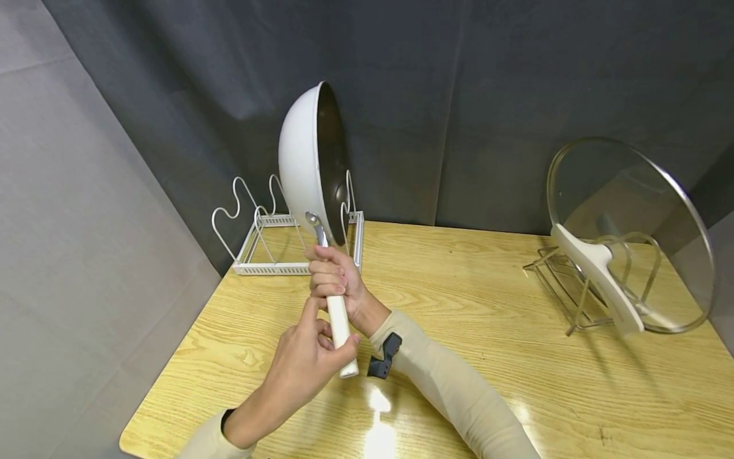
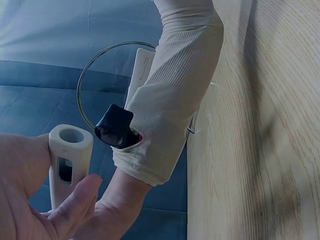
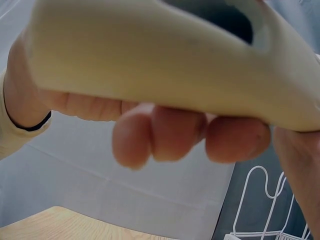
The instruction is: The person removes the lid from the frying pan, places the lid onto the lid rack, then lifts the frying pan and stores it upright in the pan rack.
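A wok (image 1: 301, 150), white outside and dark inside, stands on its side with its opening facing right. Its white handle (image 1: 338, 322) slants down toward me. My right hand (image 1: 339, 278) grips the upper handle, close to the metal joint. Lower down, my left hand (image 1: 306, 354) holds the handle near its end, with the thumb on the near side. The handle end with its hanging hole shows in the left wrist view. Around the wok's lower part is a white wire rack (image 1: 275, 270); whether the wok rests on it, I cannot tell.
On the right, a glass lid (image 1: 676, 223) with a long cream handle (image 1: 596, 268) leans in a metal wire stand (image 1: 576, 312). Both racks stand on a wooden table (image 1: 447, 287). Dark cloth (image 1: 510, 95) hangs behind, and a grey partition (image 1: 86, 255) stands left.
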`<control>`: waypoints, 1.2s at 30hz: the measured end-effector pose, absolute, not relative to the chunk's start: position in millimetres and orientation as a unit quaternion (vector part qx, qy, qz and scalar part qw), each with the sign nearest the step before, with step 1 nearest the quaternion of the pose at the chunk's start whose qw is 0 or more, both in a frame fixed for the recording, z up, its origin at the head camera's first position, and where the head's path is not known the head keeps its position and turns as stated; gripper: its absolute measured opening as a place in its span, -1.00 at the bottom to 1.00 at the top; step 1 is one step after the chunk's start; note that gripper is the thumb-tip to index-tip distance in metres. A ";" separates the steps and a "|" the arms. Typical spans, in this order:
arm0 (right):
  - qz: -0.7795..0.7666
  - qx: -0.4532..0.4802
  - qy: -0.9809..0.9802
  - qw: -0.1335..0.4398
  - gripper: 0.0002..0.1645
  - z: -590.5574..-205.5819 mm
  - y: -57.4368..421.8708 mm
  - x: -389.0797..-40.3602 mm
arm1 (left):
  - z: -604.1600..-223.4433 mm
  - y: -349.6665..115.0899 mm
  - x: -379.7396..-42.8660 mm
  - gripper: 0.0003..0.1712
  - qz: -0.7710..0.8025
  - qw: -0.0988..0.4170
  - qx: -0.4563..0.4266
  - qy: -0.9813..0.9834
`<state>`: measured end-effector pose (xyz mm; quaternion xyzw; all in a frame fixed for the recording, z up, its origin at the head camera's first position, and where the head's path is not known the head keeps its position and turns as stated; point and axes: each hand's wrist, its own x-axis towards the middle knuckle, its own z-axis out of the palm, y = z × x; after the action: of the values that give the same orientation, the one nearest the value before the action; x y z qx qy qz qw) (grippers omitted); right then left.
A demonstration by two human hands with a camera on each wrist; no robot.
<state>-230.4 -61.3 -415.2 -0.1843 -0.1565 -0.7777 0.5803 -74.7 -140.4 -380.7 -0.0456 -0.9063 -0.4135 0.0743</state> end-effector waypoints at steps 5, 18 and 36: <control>-0.775 -0.189 -0.160 0.581 -0.60 -417.2 -61.0 -230.9 | -382.5 -140.2 -75.0 -0.45 -0.415 0.077 -0.049 -0.905; -0.775 -0.188 -0.174 0.578 -0.58 -423.7 -61.2 -230.7 | -385.9 -140.1 -75.4 -0.48 -0.404 0.080 -0.055 -0.909; -0.783 -0.177 -0.175 0.569 -0.55 -432.4 -63.5 -230.5 | -390.2 -142.4 -76.0 -0.50 -0.404 0.076 -0.054 -0.910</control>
<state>-230.5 -63.5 -432.4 -0.1767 -0.1755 -0.7835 0.5693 -76.0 -142.4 -390.2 -0.0541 -0.9100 -0.4039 0.0758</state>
